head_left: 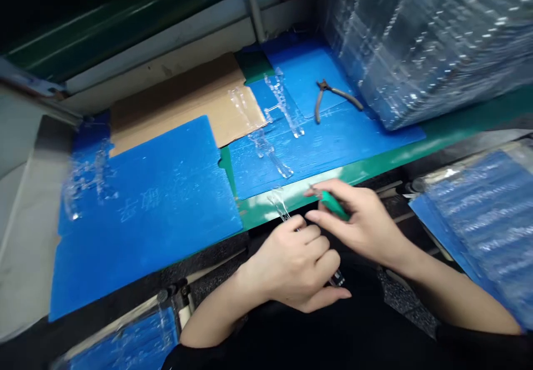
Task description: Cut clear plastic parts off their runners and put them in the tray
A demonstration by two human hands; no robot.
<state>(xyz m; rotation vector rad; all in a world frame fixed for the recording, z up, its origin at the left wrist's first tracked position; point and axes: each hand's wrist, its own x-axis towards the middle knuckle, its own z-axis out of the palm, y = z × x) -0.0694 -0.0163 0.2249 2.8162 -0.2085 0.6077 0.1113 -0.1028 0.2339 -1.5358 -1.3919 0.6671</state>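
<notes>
My left hand (297,261) is wrapped round a clear plastic piece (280,204), whose forked end sticks out above the knuckles and whose other end shows below the fingers. Just to the right, my right hand (358,217) holds a small green-handled tool (333,204) between thumb and fingers, its short tip pointing left. Both hands are near the table's front edge and do not touch. Beyond them, a clear piece (270,150) lies on the blue sheet (333,142), and another clear piece (285,103) lies farther back.
Pliers (322,89) lie open on the blue sheeting. A tall stack of clear trays (425,42) stands at the back right. More clear parts (100,170) lie at the left, beside a large blue board (166,192) and cardboard (179,103). Blue-lined containers (491,209) flank the body.
</notes>
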